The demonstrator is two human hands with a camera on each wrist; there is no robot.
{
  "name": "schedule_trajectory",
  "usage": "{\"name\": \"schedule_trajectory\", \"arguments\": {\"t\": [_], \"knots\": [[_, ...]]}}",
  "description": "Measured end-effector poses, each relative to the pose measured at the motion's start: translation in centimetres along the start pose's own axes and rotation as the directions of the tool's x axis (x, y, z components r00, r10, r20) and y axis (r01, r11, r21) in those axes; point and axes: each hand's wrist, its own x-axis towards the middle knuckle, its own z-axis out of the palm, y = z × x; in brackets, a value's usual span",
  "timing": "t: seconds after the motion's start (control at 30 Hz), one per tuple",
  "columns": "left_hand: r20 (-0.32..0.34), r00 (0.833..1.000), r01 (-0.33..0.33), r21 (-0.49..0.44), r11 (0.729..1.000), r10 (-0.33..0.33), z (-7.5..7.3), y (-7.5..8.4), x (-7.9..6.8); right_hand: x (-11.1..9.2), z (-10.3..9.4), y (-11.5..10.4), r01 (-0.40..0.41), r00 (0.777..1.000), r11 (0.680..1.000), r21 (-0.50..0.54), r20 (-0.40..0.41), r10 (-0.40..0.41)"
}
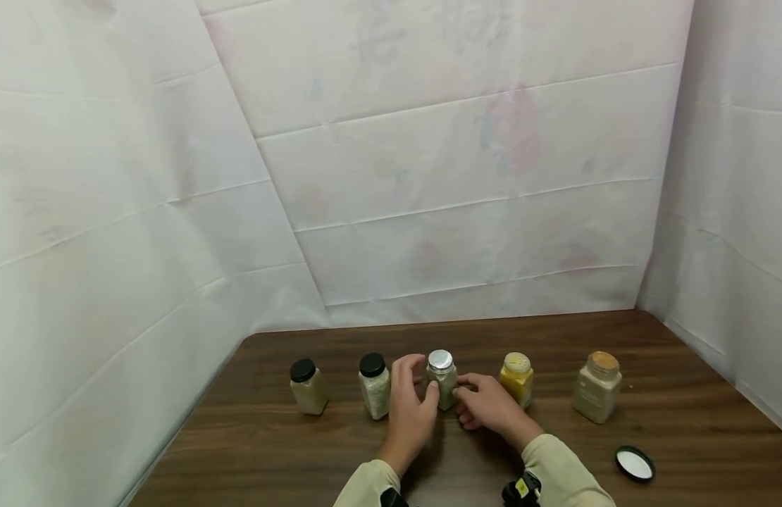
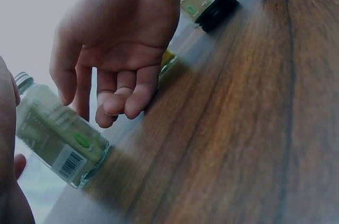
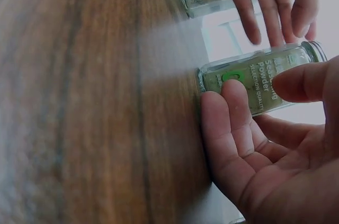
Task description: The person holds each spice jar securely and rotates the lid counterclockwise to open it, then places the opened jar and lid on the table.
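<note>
Pale sleeves [image 1: 565, 472] come in lowest in the head view, nearest the camera, over a brown wood-grain table [image 1: 251, 451] whose far edge meets creased white sheeting [image 1: 397, 176]. The left hand [image 1: 411, 415] is held wide at the left of a silver-capped jar [image 1: 444, 389], its thumb toward the front; the right hand [image 1: 489, 405] is at the jar's right, fingers loosely bent. Whether either one touches the glass cannot be told.

That jar stands upright midway along a row, short of the table's far edge — clear, flat-sided, filled with greyish-green powder. Pale lettering [image 3: 267, 73] on it reads "Seasoning Powder" and "SELECTION QUALITY", partly covered by the right hand in the right wrist view; a green mark [image 2: 82, 140] and a barcode [image 2: 70, 164] also show.

Of the others, a broad tan-topped jar [image 1: 597, 394] is largest, toward the table's right edge. A pale-filled jar [image 1: 375, 394] with a black cap stands just beside the left hand, and a shorter black-capped jar [image 1: 310, 394] nearer the left edge. Partly hidden by the right hand is a yellow jar [image 1: 516, 380] — its top pierced with small holes. Smallest, a black-rimmed lid [image 1: 635, 465] lies on the table's right side, white face up.
</note>
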Motion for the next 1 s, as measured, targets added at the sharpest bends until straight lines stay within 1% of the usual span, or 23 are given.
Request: {"name": "schedule_trajectory", "arguments": {"t": [0.07,0.13,0.23,0.3,0.37,0.53,0.67,0.8,1.0], "knots": [[0.017,0.999,0.028,-0.016,0.999,-0.027,-0.1,0.0,0.0,0.1,0.2,0.0,0.002,1.000,1.000,0.000,0.005,-0.002],[0.035,0.998,0.063,-0.055,0.997,-0.061,-0.1,0.1,0.1,0.1,0.1,0.1,0.003,1.000,1.000,-0.004,0.008,-0.003],[0.070,0.990,0.133,-0.121,0.984,-0.125,0.1,0.4,0.3,0.1,-0.1,0.3,0.003,1.000,1.000,-0.018,0.007,-0.003],[0.088,0.985,0.160,-0.151,0.975,-0.148,0.1,0.8,0.5,0.1,-0.3,0.4,0.003,1.000,1.000,-0.025,0.007,-0.003],[0.097,0.983,0.168,-0.154,0.974,-0.155,-0.1,1.8,0.7,0.1,-0.4,0.5,0.005,1.000,1.000,-0.027,0.012,-0.005],[0.121,0.982,0.163,-0.144,0.976,-0.146,-0.9,4.0,1.0,0.3,-0.7,0.5,0.007,1.000,1.000,-0.015,0.027,-0.007],[0.139,0.981,0.160,-0.157,0.975,-0.139,-1.1,4.1,1.2,0.4,-0.8,0.4,-0.002,0.999,1.000,0.007,0.043,0.002],[0.144,0.981,0.155,-0.173,0.973,-0.130,-1.3,3.7,1.3,0.3,-0.8,0.3,-0.008,0.998,1.000,0.025,0.055,0.007],[0.169,0.975,0.175,-0.210,0.962,-0.141,-1.6,3.1,1.5,0.2,-0.5,0.2,-0.013,0.998,0.998,0.061,0.067,0.009]]}}
